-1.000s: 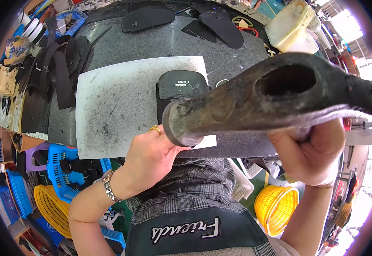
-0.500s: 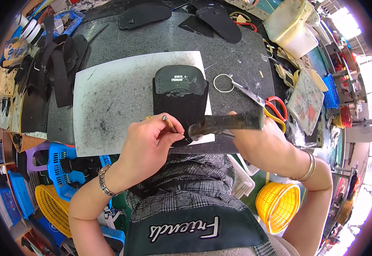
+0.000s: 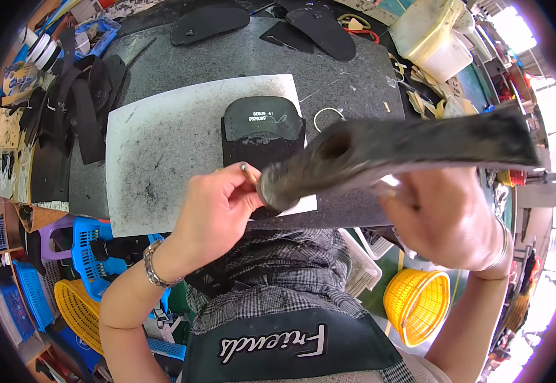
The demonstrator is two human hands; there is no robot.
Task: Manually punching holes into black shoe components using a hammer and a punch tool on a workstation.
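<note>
My left hand pinches a short, thin rod with a rounded metal top and a brownish shaft, held upright over the near end of a black shoe piece. That piece has a smooth dark pad at its far end and lies on a white sheet smudged with black. Raised close to the camera, a dark metal hammer is gripped by my right hand, which is blurred. Its round face seems to overlap the rod's side in this view. The rod's lower tip is hidden behind my fingers.
Black sole pieces lie at the table's far side, and dark straps are heaped at left. A pale ring lies near the hammer. Beyond stands a white tub. Yellow baskets and blue ones are below the table.
The hammer has risen toward the camera and now hides the scissors. My right hand has moved right and up with it; my left hand still holds the rod, slightly further left in view.
</note>
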